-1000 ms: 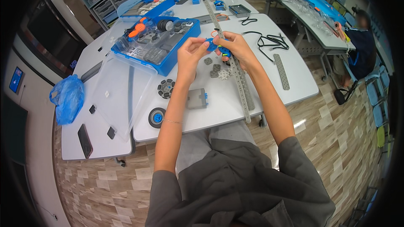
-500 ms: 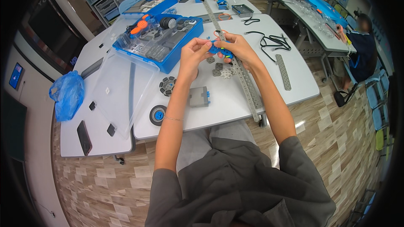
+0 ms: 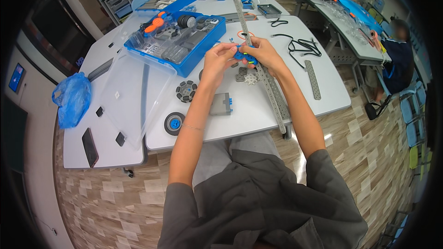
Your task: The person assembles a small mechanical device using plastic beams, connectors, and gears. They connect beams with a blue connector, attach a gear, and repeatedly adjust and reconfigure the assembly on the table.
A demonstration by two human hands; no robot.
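Observation:
A blue perforated construction piece (image 3: 249, 58) with yellow-green bits is held up over the table between my two hands. My left hand (image 3: 220, 60) pinches its left end between thumb and fingers. My right hand (image 3: 264, 55) grips it from the right, thumb on top and fingers curled beneath. A long grey perforated beam (image 3: 271, 96) runs away from the table's front edge, passing behind the right hand; whether the blue piece is fastened to it, I cannot tell. Below the hands lie a pale grey gear (image 3: 250, 79) and small dark grey connectors (image 3: 240, 74).
An open blue parts box (image 3: 188, 68) stands left of my hands, its clear lid (image 3: 134, 97) nearer me. A roller wheel (image 3: 186, 91), a blue-hubbed wheel (image 3: 175, 123) and a grey block (image 3: 220, 104) lie nearby. Black cables (image 3: 302, 45) and a grey strip (image 3: 312, 79) are right.
The long beam's far end has swung slightly right. My left hand has shifted a little right with the blue piece, and both hands keep their hold.

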